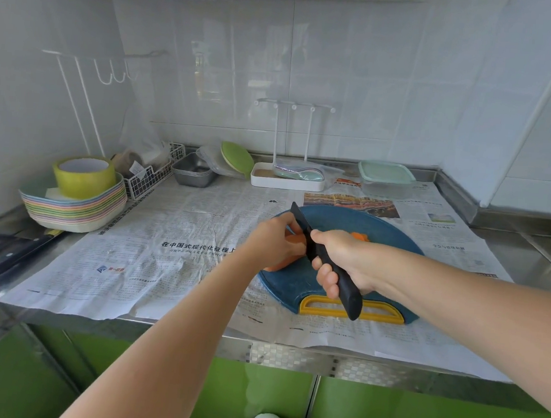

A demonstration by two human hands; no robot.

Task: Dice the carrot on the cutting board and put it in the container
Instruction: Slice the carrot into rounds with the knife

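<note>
The right hand is gripping the handle of a black knife, its blade crossing the carrot at the nine o'clock side of the blue cutting board. The left hand is curling over the carrot, seemingly pinning it down. The lidded container is sitting beyond the board at one o'clock, well apart, on newspaper.

Newspaper spread over steel counter, stack of pastel plates topped by yellow tape roll, white wire basket behind (contents unclear), nested steel trays, leaning green plate, white stand, dark-handled utensils far left
</note>
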